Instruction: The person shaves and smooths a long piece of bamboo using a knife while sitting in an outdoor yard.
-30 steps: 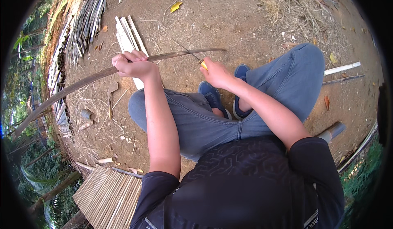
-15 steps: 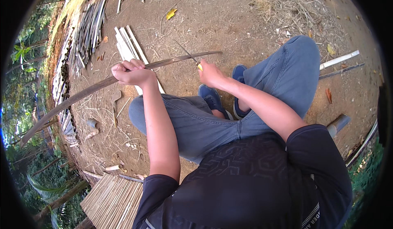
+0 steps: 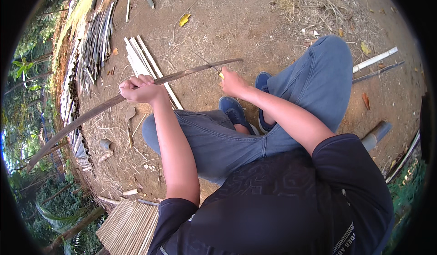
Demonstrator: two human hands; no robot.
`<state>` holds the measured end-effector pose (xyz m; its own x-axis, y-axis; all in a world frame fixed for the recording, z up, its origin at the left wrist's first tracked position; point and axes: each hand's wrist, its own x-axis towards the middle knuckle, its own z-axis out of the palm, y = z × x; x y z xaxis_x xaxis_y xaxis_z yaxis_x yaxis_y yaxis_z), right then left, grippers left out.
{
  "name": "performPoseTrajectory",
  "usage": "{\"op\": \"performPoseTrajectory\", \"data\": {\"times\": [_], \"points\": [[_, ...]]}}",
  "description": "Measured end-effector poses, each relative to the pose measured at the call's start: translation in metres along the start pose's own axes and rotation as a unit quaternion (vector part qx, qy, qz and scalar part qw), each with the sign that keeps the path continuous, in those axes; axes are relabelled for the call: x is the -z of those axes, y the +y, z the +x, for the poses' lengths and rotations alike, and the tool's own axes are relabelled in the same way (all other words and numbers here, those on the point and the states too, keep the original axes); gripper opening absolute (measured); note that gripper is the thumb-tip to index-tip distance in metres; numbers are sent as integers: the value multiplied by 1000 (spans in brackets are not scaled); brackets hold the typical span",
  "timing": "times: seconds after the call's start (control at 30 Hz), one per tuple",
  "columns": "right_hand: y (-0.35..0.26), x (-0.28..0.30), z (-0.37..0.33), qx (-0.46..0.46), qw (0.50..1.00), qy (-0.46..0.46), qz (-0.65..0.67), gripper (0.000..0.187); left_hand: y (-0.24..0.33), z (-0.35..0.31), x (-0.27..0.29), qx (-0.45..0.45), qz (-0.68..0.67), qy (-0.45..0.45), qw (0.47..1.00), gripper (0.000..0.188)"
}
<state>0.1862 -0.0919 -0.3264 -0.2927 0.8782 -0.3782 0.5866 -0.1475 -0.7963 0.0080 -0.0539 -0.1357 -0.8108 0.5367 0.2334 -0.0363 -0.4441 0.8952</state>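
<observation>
Left hand (image 3: 142, 90) is clenching a long, curved, brown wooden strip (image 3: 184, 73) beyond blue-trousered legs (image 3: 314, 79).
Right hand (image 3: 235, 82) is gripping a thin-bladed, yellow-handled knife (image 3: 221, 75) across it (left seemingly steadying).

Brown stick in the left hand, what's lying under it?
Below the stick, pale strips lie on the dirt; the parts directly behind it and the left hand are covered.

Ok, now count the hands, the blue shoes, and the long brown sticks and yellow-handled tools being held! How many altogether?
Hands: 2 (left hand, right hand)
Blue shoes: 2
Long brown stick, held: 1
Yellow-handled tool, held: 1
Total: 6
</observation>
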Motion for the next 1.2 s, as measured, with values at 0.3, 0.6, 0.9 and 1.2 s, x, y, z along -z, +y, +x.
{"op": "performPoseTrajectory", "data": {"times": [0.3,0.6,0.9,1.2], "points": [[13,11,4,-69,998,6,-4,39,-5,7,4,29,-18,-15,999,23],[15,-1,6,-66,998,-11,0,36,-6,14,13,38,-29,-2,999,22],[14,-11,7,-89,996,1,14,44,-1,4,2,18,-21,-22,999,25],[27,-30,13,-57,994,71,62,27,-7,13,5,23,-9,-29,999,24]]}}
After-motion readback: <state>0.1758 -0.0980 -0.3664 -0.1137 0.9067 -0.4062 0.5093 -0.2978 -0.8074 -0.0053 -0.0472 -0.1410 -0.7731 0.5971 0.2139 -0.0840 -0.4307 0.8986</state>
